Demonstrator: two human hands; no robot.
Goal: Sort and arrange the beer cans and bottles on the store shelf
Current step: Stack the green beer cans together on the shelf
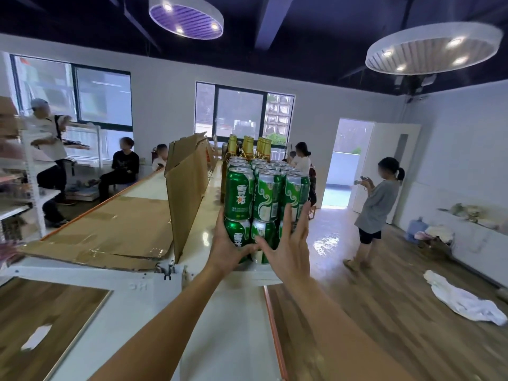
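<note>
Green beer cans (pixel 239 195) stand stacked two high in rows on the white top shelf (pixel 203 237). Behind them are several brown bottles with gold foil necks (pixel 248 148). My left hand (pixel 226 247) curls round the bottom left front can (pixel 238 233), thumb reaching across to the can beside it. My right hand (pixel 288 243) is spread with straight fingers against the right side of the front cans. The lower right can is mostly hidden by that hand.
A cardboard divider (pixel 187 185) stands upright left of the cans, with flat cardboard (pixel 110 229) lying beyond it. Several people sit or stand in the room. A white cloth (pixel 464 301) lies on the wooden floor at the right.
</note>
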